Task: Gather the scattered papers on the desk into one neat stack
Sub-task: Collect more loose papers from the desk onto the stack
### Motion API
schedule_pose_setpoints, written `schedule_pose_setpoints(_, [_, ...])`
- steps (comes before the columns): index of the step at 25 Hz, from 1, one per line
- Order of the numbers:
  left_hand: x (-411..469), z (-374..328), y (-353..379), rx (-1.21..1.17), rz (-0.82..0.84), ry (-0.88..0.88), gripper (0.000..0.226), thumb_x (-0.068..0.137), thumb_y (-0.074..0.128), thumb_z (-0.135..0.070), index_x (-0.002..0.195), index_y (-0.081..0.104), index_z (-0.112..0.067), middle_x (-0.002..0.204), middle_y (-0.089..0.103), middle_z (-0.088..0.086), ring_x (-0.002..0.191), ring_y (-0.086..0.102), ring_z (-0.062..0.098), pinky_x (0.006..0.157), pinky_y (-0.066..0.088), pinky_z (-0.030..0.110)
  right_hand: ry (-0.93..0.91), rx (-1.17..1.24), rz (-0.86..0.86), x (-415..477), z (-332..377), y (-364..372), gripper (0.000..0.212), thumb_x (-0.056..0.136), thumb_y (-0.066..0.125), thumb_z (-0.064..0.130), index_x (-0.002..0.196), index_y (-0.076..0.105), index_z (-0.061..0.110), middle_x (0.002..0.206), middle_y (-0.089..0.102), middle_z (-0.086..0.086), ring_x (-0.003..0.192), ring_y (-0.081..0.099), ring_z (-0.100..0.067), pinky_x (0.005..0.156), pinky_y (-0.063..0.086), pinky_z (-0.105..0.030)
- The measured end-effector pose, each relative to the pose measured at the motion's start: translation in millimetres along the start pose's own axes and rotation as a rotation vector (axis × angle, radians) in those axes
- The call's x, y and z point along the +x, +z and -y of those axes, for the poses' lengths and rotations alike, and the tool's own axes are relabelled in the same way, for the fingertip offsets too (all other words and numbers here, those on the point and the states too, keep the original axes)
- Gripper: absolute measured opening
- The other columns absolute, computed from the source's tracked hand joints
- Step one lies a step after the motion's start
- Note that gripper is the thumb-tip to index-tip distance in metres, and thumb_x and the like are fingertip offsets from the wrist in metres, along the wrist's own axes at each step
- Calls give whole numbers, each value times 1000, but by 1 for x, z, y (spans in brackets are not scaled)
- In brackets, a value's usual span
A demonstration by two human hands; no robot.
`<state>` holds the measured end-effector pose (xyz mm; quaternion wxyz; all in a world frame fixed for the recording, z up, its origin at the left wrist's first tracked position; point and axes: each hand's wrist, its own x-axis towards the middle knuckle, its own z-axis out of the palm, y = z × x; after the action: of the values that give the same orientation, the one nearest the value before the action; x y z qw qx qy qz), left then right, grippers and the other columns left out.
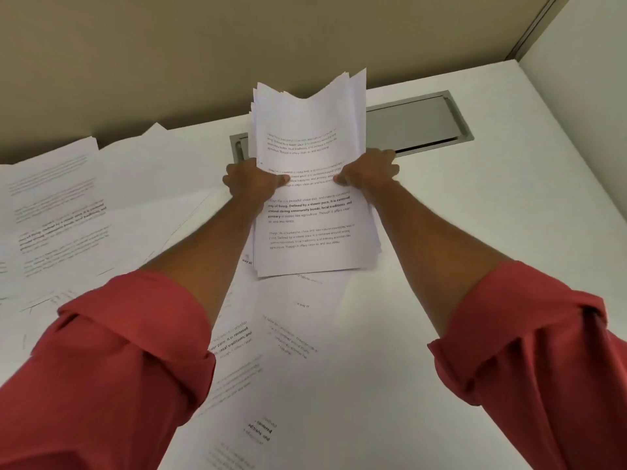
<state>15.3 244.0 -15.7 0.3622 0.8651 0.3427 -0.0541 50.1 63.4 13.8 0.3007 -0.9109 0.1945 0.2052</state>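
Only the head view to go on here. Both hands are on the bundle of papers [310, 212]. The left hand [252, 183] grips its left edge and the right hand [368, 171] grips its right edge, thumbs on the printed top page, fingers wrapped behind. The bundle is tilted up right in front of the grey cable hatch [420, 123], covering the hatch's left end. Its lower edge is either on the desk [475, 266] or just above it, can't tell which. The top edges are ragged and fanned, so it's not squared up yet.

Loads of loose sheets [57, 205] lie flat well to the left of the hatch. More sheets [281, 334] lie on the near side of it, under the bundle and toward the person.

What I'd worry about: the grip is only at the sides, so the floppy top could fold over, or inner pages could slide out the bottom if it gets tapped hard. The hatch also shows a dark gap along one edge, and a stray page could slip in there. The sheets underneath could get dragged or creased too.
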Motion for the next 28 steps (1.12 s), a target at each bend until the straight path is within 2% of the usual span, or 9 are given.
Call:
schedule_pose_setpoints(5, [36,-12,7,191,34,-74,76,68,80,-52,128,52,-14,132,52,10,128,40,32,105,28,46,10,49,10,31,7,15,57,81,72,30,130,48,14,142,27,-11,128,36,-30,104,40,-36])
schedule_pose_setpoints(10, [46,1,5,116,-40,-69,73,66,79,-54,123,56,-16,128,58,8,123,45,33,100,40,47,-68,199,43,28,21,22,42,76,66,18,116,54,10,118,57,-7,115,55,-25,96,51,-39])
schedule_pose_setpoints(13, [35,1,7,84,-103,1,67,68,80,-49,121,59,-12,125,61,10,117,54,31,97,48,46,-98,223,42,22,23,26,41,77,64,12,117,53,6,115,61,-7,108,60,-24,91,54,-36])
schedule_pose_setpoints(16, [30,6,0,-6,-69,54,64,67,84,-40,119,63,-10,123,65,9,109,62,30,92,52,46,-116,283,55,13,23,27,48,77,71,5,121,52,3,119,60,-9,109,59,-25,88,54,-33])
schedule_pose_setpoints(19, [29,17,-13,-59,27,84,62,67,85,-33,120,63,-9,124,65,9,108,64,29,93,53,44,-14,532,220,-2,30,13,65,68,80,-7,126,53,0,122,62,-15,110,61,-34,89,55,-48])
schedule_pose_setpoints(23, [24,22,-34,-287,149,57,54,69,85,-25,117,65,-10,118,68,5,101,67,23,90,55,39,100,775,384,-24,44,-3,54,71,75,-15,120,58,-5,113,64,-20,100,64,-41,71,57,-52])
schedule_pose_setpoints(26, [19,32,-57,-280,302,38,49,72,83,-26,117,65,-13,114,70,2,96,69,22,81,56,34,206,916,370,-44,40,11,93,60,82,-13,139,35,-1,131,55,-20,107,61,-42,73,52,-67])
schedule_pose_setpoints(27, [16,38,-62,-253,350,50,50,73,82,-25,118,65,-14,113,70,3,95,70,22,77,56,33,249,947,341,-56,34,19,98,62,81,-12,143,26,1,131,53,-18,110,59,-39,78,51,-67])
schedule_pose_setpoints(28, [14,45,-64,-202,376,67,51,72,83,-25,118,64,-14,113,70,4,93,70,23,72,56,31,301,940,307,-72,25,29,91,66,80,-8,141,29,2,127,55,-18,107,60,-34,81,53,-62])
